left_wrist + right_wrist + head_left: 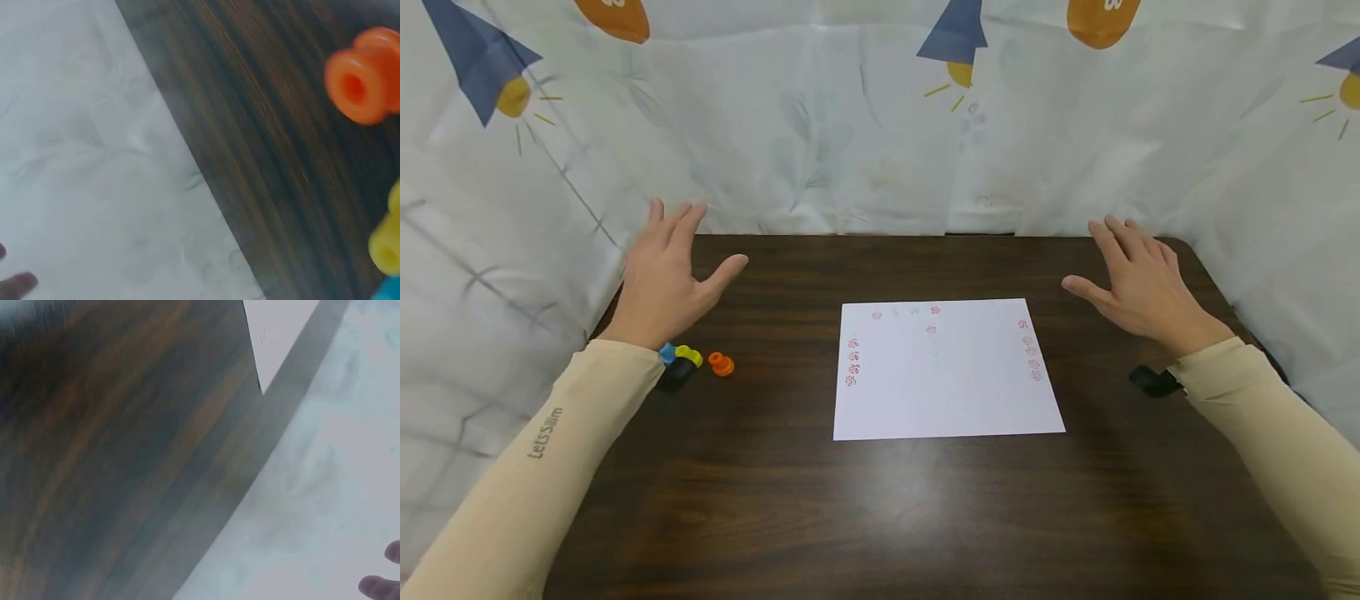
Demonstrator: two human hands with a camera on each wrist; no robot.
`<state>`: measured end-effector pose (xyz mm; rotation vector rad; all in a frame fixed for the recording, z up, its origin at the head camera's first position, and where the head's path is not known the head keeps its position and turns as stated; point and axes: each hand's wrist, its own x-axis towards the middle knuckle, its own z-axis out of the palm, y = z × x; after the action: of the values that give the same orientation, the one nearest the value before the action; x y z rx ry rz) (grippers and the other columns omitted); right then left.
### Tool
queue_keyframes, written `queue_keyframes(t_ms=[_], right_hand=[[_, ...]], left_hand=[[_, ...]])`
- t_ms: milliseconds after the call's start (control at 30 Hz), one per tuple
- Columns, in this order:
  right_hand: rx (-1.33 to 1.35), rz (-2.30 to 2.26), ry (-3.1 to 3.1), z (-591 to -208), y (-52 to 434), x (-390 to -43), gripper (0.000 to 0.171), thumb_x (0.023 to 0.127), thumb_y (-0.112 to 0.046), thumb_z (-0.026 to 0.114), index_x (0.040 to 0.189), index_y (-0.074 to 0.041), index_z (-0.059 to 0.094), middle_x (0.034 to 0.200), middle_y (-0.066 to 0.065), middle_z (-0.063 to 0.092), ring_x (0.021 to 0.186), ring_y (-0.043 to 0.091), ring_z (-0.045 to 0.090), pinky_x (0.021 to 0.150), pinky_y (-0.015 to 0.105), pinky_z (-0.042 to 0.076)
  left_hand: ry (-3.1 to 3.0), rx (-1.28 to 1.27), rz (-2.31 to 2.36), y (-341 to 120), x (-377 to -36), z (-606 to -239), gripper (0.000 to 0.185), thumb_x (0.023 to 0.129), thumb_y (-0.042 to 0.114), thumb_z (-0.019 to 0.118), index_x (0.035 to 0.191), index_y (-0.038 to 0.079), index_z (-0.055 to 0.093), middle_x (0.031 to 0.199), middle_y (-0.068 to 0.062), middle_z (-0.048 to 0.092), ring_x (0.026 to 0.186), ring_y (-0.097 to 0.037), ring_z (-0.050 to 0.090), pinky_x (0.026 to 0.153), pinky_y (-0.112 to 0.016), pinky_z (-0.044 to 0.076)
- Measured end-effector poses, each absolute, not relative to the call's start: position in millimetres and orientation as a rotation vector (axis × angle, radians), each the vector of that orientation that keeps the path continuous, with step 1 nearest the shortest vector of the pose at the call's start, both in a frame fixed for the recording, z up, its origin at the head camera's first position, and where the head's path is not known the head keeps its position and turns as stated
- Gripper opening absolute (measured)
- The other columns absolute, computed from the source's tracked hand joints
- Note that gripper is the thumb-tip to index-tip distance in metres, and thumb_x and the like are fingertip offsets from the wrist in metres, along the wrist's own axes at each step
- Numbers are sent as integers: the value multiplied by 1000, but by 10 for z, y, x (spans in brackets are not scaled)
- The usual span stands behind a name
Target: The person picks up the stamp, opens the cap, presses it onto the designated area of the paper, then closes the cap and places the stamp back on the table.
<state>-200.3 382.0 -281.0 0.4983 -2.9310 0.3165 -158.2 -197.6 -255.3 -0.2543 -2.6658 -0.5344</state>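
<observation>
My left hand [662, 279] is raised near the table's back left, its fingers spread and the thumb out, holding nothing. On the right, my other hand [1146, 287] hovers with its fingers loosely extended, also holding nothing. Between them a white sheet of paper [951, 400] lies flat, bearing small red flower-like prints and some faint ones. Near my left wrist are an orange spool-shaped plastic piece [721, 364], a yellow one [688, 356] and a blue one [667, 353], partly covered by the wrist. The left wrist view shows a round hole in the orange piece's end [355, 87].
The dark wood-grain table [760, 500] ends at a pale patterned curtain [850, 167], which rises along the back and sides. Black devices sit at the left wrist [676, 375] and right wrist [1152, 382].
</observation>
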Motion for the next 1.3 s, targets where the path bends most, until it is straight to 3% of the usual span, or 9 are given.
queue_keyframes(t_ms=[167, 367, 767, 1000, 1300], right_hand=[[438, 305, -3035, -2795, 3911, -2099, 93, 103, -69, 38, 168, -12, 5, 174, 23, -2, 160, 53, -4, 120, 79, 6], [401, 251, -3103, -2843, 3957, -2143, 95, 102, -73, 34, 167, -15, -3, 174, 22, -11, 159, 53, -12, 120, 81, 2], [385, 227, -3203, -2987, 3970, -2160, 93, 101, -74, 32, 168, -18, -1, 172, 20, -20, 157, 57, -14, 118, 82, -1], [387, 222, -3246, -3037, 3933, -2132, 91, 101, -75, 32, 168, -22, -1, 172, 18, -22, 157, 55, -15, 118, 82, -3], [388, 233, -3280, -3055, 3939, -2124, 91, 101, -74, 33, 167, -24, -6, 172, 19, -23, 156, 53, -20, 118, 83, -5]], left_hand=[[-2857, -172, -375, -1867, -1752, -2552, 103, 94, 77, 49, 168, 16, 10, 175, -19, 7, 163, -43, -11, 122, -78, 10], [-3024, -141, -223, -1799, -1847, -2640, 113, 89, 89, 38, 167, 21, -6, 176, -13, -13, 160, -42, -24, 124, -74, 4], [-3157, -161, -150, -1705, -1912, -2853, 116, 86, 93, 35, 168, 21, -4, 175, -18, -11, 159, -45, -23, 126, -73, 0], [-3177, -198, -145, -1673, -1892, -2918, 117, 86, 92, 39, 168, 18, -2, 175, -18, -8, 160, -48, -16, 127, -72, 0], [-3183, -205, -168, -1660, -1887, -2904, 117, 87, 90, 41, 168, 18, -2, 175, -18, -8, 160, -47, -20, 127, -71, -4]])
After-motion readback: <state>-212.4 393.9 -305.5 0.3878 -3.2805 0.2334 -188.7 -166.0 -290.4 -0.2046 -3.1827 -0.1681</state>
